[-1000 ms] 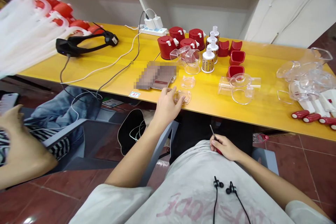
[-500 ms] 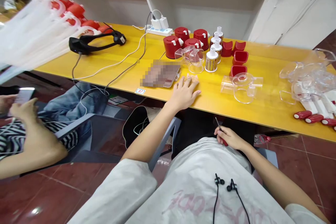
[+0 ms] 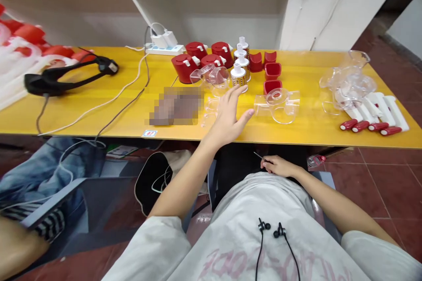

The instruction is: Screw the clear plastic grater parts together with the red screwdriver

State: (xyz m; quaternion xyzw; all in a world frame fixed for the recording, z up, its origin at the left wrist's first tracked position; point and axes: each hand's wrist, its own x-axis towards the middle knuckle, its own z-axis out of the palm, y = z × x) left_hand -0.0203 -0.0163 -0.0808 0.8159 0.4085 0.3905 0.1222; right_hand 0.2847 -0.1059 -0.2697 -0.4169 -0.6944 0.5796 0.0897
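My left hand [image 3: 230, 116] is over the table's front half, fingers stretched and thumb apart, holding nothing. Small clear pieces [image 3: 210, 107] lie just left of it. Just beyond the fingertips stand metal grater drums [image 3: 238, 78] with white stems. A clear plastic housing [image 3: 284, 107] is to the hand's right, and further clear housings [image 3: 214, 80] are behind it. In my lap, my right hand [image 3: 279, 166] is closed around a screwdriver [image 3: 258, 155]; only its thin shaft shows, the handle being hidden in my fingers.
Red bases [image 3: 184, 69] and red cups [image 3: 273, 71] stand at the back of the yellow table [image 3: 115, 116]. White cranks with red knobs [image 3: 361, 126] lie at right. Black glasses-like gear [image 3: 70, 74], cables and a power strip [image 3: 166, 49] are at left. Another person's arm [image 3: 20, 243] is lower left.
My left hand has moved off the small clear pieces, rightward and up, its fingers pointing toward the drums. My right hand stays in my lap with the screwdriver. The view has turned right.
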